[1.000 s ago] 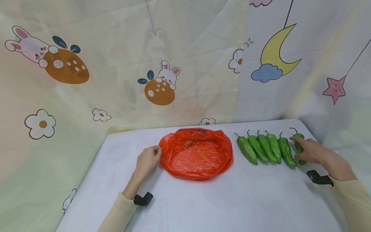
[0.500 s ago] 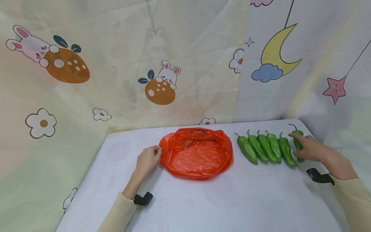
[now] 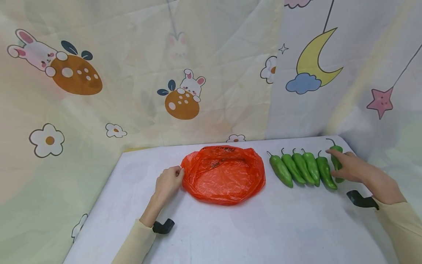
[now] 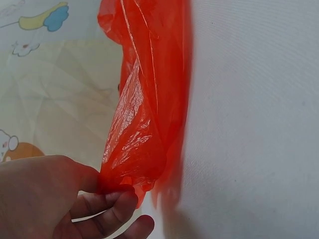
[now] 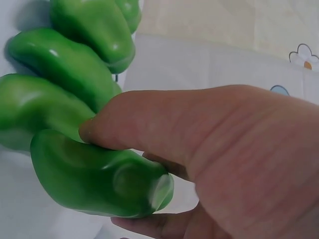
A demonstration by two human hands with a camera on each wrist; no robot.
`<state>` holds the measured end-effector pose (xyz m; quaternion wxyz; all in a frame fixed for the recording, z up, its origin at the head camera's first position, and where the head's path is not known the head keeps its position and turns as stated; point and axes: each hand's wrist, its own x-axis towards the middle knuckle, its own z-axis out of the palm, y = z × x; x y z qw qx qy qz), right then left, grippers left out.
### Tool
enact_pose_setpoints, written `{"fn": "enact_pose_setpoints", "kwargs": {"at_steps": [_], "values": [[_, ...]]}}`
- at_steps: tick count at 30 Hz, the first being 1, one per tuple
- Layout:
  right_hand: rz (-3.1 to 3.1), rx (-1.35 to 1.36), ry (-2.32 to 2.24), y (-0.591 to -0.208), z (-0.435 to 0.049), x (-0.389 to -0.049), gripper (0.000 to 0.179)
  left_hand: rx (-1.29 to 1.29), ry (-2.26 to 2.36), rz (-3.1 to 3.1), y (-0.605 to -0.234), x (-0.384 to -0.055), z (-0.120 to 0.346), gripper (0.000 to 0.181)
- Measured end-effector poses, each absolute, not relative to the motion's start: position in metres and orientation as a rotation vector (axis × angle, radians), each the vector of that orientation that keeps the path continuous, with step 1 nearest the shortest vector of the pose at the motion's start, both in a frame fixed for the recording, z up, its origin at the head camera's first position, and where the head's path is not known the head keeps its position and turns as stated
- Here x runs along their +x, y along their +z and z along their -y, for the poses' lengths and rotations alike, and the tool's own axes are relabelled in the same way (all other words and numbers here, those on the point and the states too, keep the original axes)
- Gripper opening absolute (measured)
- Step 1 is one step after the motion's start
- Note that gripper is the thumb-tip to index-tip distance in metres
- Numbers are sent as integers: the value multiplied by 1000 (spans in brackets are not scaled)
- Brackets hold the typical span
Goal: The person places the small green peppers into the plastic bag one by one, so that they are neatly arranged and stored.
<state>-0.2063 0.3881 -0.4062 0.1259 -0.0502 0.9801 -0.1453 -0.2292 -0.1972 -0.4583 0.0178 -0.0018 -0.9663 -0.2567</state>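
A red plastic bag (image 3: pixel 221 185) lies on the table with its mouth spread wide. My left hand (image 3: pixel 168 182) pinches the bag's left edge between thumb and fingers, and the left wrist view shows the gathered film (image 4: pixel 132 144) there. At the far right my right hand (image 3: pixel 357 169) grips a green chili pepper (image 3: pixel 336 161), its curved stem pointing away from me. In the right wrist view, the thumb is on one side of this pepper (image 5: pixel 94 174) and fingers are on the other. Several more green peppers (image 3: pixel 311 168) lie in a row just left of it.
The white table (image 3: pixel 257 234) ends at a cloth backdrop (image 3: pixel 138 73) printed with rabbits, flowers and a moon. The pepper row sits between the bag and the right hand. Black wrist straps (image 3: pixel 361 200) show on both arms.
My right hand has shifted the rightmost pepper slightly away from me and to the left, closer to the row. The left hand and the bag have stayed put.
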Motion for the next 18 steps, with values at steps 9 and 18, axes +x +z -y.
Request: {"fn": "enact_pose_setpoints", "kwargs": {"at_steps": [9, 18], "values": [[-2877, -191, -413, -400, -383, -205, 79, -1, -807, 3008, -458, -229, 197, 31], [-2877, -228, -436, -393, -373, -203, 79, -2, -814, 3002, -457, -229, 197, 31]]}}
